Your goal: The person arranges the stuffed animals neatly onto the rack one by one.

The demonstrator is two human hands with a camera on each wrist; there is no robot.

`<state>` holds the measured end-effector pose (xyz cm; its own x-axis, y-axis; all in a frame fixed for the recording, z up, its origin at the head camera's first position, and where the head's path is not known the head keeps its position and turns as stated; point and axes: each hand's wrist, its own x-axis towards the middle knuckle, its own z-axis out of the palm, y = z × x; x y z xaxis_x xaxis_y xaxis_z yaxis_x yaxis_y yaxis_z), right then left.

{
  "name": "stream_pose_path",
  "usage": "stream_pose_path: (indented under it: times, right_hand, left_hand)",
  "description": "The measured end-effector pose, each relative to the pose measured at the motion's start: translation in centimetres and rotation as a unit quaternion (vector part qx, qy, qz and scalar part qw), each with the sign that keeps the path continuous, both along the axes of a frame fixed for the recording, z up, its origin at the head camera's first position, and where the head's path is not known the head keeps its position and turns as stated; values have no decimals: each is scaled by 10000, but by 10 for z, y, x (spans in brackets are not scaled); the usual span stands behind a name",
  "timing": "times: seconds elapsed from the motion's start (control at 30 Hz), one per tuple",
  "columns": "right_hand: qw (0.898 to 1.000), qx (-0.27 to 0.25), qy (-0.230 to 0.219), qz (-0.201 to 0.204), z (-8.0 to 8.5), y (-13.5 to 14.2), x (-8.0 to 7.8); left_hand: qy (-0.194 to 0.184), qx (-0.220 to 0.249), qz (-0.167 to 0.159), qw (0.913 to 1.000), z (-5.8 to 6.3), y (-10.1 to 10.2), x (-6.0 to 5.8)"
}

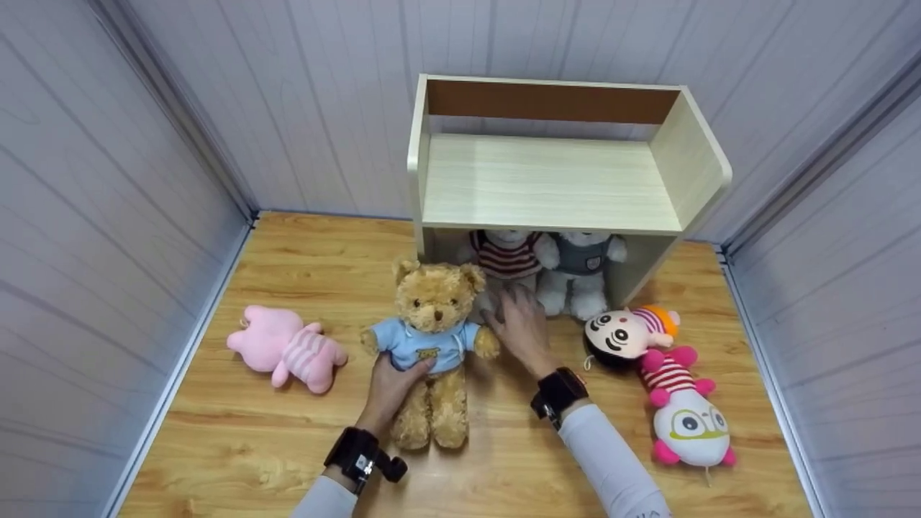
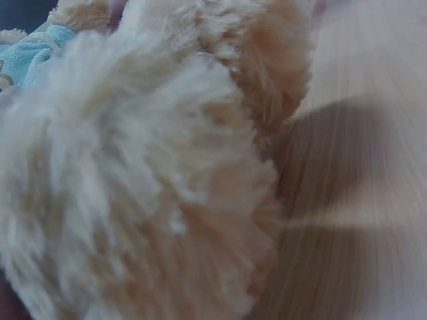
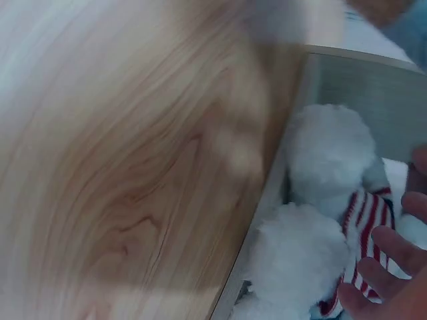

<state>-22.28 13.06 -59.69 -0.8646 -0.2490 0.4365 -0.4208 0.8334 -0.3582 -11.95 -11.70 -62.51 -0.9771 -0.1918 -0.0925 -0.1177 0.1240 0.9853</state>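
My left hand (image 1: 392,385) grips a tan teddy bear (image 1: 437,302) in a light blue top around its lower body, thumb across the front. The bear faces me in front of the shelf; its fluffy feet (image 2: 140,193) fill much of the left wrist view. My right hand (image 1: 522,324) reaches to the shelf's lower opening, fingers spread by the legs of a white plush toy in a red-and-white striped top (image 1: 506,255). In the right wrist view the fingers (image 3: 393,250) overlap that striped top. Beside it sits a white plush toy in a grey top (image 1: 579,259). The shelf board hides both heads.
A pale two-level wooden shelf (image 1: 547,187) stands at the back wall. On the wooden floor (image 1: 216,446) a pink plush pig (image 1: 288,349) lies left. At right lie a black-haired doll (image 1: 626,334) and a white-headed plush toy with yellow glasses (image 1: 691,424).
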Motion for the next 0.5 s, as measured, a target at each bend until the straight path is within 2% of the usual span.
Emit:
stream_pose_path:
  times: [0.1, 0.17, 0.3, 0.5]
  right_hand:
    - [9978, 640, 189, 59, -8, -2, -3]
    - [9962, 848, 189, 32, -12, -4, -4]
    - [9944, 1048, 135, -74, -18, -5, -7]
    - [9925, 1218, 60, -80, -16, -6, -12]
  left_hand:
    - [-1, -81, 70, 9999, -1, -2, 1]
    - [-43, -98, 102, 9999, 0, -2, 1]
    - [-105, -243, 147, 9995, -1, -3, 1]
    - [-135, -272, 176, 9994, -1, -2, 2]
